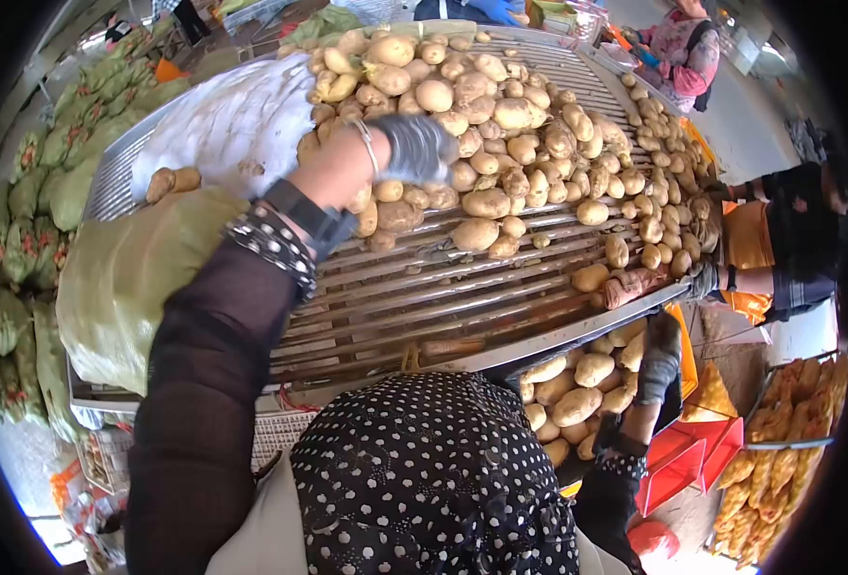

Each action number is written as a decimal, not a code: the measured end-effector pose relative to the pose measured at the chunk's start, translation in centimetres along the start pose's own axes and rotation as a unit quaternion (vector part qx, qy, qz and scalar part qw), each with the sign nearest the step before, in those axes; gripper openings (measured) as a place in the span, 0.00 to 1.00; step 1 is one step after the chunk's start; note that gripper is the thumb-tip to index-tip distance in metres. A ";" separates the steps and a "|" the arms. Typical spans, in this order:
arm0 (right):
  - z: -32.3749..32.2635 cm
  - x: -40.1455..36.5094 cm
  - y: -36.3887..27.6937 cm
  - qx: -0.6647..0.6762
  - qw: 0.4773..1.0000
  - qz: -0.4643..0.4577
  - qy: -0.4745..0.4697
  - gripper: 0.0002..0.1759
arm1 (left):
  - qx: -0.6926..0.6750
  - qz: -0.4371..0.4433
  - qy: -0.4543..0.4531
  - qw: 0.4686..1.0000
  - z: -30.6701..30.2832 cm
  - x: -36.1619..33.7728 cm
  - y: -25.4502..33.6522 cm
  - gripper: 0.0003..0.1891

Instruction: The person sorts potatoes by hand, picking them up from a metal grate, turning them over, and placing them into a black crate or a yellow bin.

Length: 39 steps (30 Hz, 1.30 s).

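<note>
My left hand (412, 149), in a grey striped glove, reaches over the pile of potatoes (486, 115) on the slatted metal table. It is smeared by motion, so its fingers and anything in them do not show clearly. To the right, my right hand (660, 359), also gloved, is at the side of a black crate (671, 407). Large pale potatoes (577, 406) fill that crate, which stands just below the table's front rail. The right fingers point towards the table edge and their grip is hidden.
A pale green sack (141, 278) and a white cloth (237, 125) lie on the table's left. At the right edge a co-worker's gloved hand (702, 280) is close to the rail. A red crate (689, 460) and bagged potatoes (783, 450) stand right; full sacks (36, 249) are stacked left.
</note>
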State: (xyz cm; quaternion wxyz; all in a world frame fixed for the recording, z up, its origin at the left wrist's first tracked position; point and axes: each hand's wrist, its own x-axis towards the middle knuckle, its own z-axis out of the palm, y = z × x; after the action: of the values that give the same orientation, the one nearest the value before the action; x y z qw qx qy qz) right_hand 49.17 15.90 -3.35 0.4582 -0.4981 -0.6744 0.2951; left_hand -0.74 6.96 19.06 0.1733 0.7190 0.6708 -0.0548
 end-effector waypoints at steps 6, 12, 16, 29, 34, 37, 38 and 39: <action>14.4 7.3 -16.1 -0.159 0.908 -0.235 -0.307 0.21 | 0.062 -0.170 0.179 0.967 -6.4 -17.6 -4.2 0.19; 23.8 9.4 -25.4 -0.145 0.846 -0.340 -0.384 0.22 | 0.212 -0.308 0.316 0.872 5.6 -32.0 -3.0 0.26; 32.3 9.0 -30.6 -0.065 0.824 -0.422 -0.372 0.28 | 0.229 -0.472 0.420 0.741 13.6 -31.0 -2.1 0.24; 29.9 4.7 -23.0 -0.265 0.797 -0.428 -0.334 0.30 | 0.197 -0.456 0.443 0.746 13.3 -30.9 -2.2 0.20; 22.9 4.8 -16.7 -0.040 0.930 -0.200 -0.305 0.32 | 0.170 -0.441 0.486 0.735 13.5 -30.0 -1.5 0.18; 19.0 3.9 -14.4 0.339 0.888 0.056 -0.306 0.35 | 0.114 -0.362 0.559 0.737 12.1 -24.9 2.0 0.16; 18.0 3.1 -15.1 0.461 0.815 0.149 -0.317 0.34 | 0.018 -0.308 0.543 0.781 11.4 -22.9 3.1 0.15; 17.2 2.3 -16.3 0.574 0.717 0.232 -0.320 0.33 | -0.075 -0.253 0.520 0.813 10.8 -21.1 4.2 0.14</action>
State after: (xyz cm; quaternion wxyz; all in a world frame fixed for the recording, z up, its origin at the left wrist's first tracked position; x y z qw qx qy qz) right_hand 26.74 13.73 4.29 0.3303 -0.1557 -0.3452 0.8646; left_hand 3.05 -16.58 16.31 -0.1677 0.4304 0.8210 0.3355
